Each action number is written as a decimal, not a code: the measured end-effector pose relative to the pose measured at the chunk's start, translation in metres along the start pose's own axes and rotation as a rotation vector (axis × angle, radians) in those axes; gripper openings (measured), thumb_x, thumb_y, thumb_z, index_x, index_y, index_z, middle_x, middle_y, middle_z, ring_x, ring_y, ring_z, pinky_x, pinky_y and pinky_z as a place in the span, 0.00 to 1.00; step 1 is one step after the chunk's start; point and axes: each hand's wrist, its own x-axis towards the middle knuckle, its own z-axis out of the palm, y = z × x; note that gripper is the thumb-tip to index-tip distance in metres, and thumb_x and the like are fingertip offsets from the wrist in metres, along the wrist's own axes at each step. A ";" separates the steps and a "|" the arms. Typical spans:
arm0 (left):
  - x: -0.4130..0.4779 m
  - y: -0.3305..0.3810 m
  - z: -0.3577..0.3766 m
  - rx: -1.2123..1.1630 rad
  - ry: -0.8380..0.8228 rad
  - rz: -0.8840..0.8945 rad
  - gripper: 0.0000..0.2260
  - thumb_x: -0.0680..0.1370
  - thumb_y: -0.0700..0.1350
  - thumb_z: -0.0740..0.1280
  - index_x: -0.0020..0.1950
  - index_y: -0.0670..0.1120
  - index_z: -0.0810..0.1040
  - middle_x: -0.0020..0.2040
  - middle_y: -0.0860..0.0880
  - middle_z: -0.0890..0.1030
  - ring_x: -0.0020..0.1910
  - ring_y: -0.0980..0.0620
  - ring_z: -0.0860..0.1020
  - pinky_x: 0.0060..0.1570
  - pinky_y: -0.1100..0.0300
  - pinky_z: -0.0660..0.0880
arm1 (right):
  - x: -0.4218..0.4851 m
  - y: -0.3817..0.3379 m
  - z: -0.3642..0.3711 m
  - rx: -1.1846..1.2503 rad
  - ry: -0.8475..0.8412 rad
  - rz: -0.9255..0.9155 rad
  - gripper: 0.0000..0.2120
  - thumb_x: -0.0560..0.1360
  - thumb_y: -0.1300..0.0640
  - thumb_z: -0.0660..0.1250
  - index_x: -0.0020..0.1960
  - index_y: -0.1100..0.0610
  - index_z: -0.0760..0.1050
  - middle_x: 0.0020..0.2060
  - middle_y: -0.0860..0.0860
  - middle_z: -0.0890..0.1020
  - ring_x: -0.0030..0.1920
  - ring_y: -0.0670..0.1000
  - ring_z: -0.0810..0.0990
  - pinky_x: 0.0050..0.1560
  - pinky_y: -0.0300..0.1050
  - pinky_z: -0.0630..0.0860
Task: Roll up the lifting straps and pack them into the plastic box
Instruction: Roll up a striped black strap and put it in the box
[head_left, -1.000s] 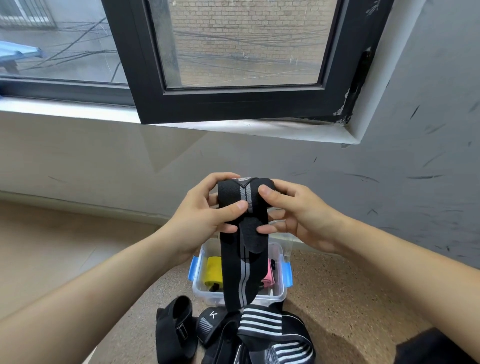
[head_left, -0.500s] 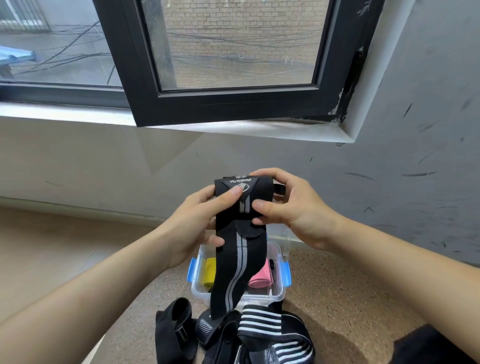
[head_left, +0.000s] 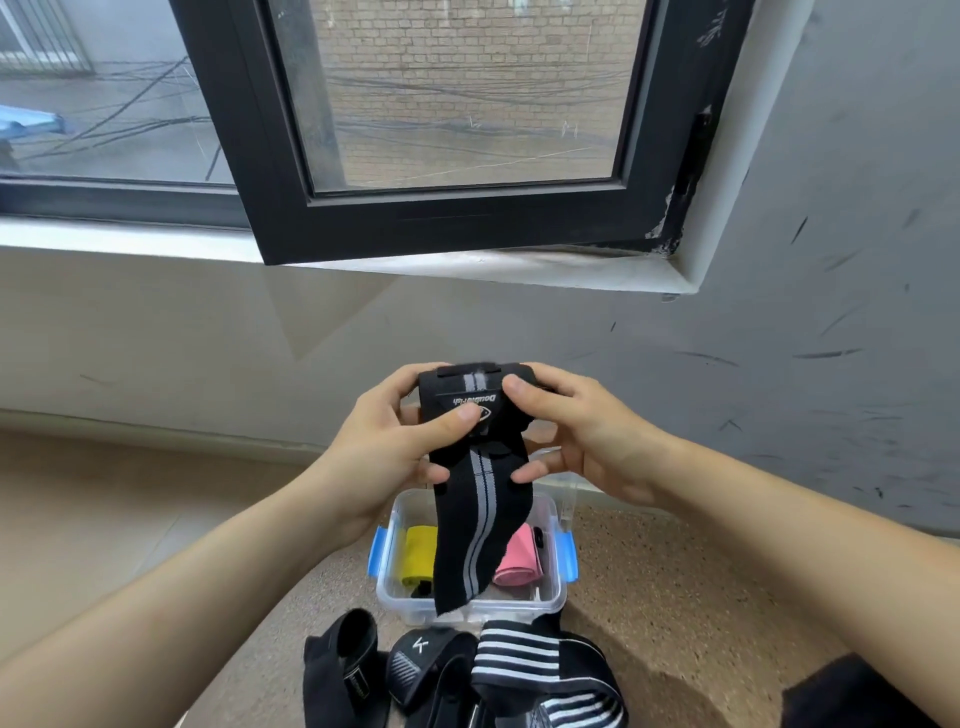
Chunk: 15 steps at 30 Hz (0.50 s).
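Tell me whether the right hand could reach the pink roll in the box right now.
Probably not yet: the right hand grips the black strap, whose tail hangs over the open plastic box beside the pink roll.

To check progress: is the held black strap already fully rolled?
No, much of the black strap hangs unrolled below the left hand and right hand.

The strap (head_left: 480, 499) is matt woven black cloth with grey stripes. The box (head_left: 550, 597) is glossy clear plastic. The floor (head_left: 675, 597) looks rough and speckled.
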 end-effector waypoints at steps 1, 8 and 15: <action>0.000 -0.001 0.001 0.011 0.004 0.019 0.18 0.76 0.42 0.74 0.65 0.51 0.78 0.50 0.48 0.87 0.46 0.51 0.85 0.32 0.64 0.75 | 0.000 -0.001 0.000 -0.012 0.005 0.016 0.17 0.79 0.44 0.67 0.64 0.52 0.79 0.48 0.50 0.85 0.48 0.56 0.86 0.42 0.48 0.84; 0.004 0.000 0.003 0.061 -0.036 0.048 0.20 0.77 0.41 0.73 0.67 0.54 0.77 0.52 0.48 0.86 0.46 0.53 0.86 0.32 0.64 0.77 | 0.000 -0.001 0.002 0.021 0.058 0.033 0.17 0.77 0.45 0.70 0.62 0.52 0.81 0.50 0.53 0.84 0.49 0.56 0.87 0.38 0.44 0.82; 0.005 0.003 0.001 0.023 -0.075 -0.067 0.21 0.75 0.52 0.73 0.68 0.58 0.75 0.58 0.50 0.86 0.54 0.45 0.86 0.37 0.55 0.77 | 0.004 0.000 -0.004 0.111 0.082 -0.016 0.16 0.77 0.55 0.74 0.63 0.54 0.79 0.54 0.54 0.84 0.53 0.58 0.86 0.45 0.46 0.82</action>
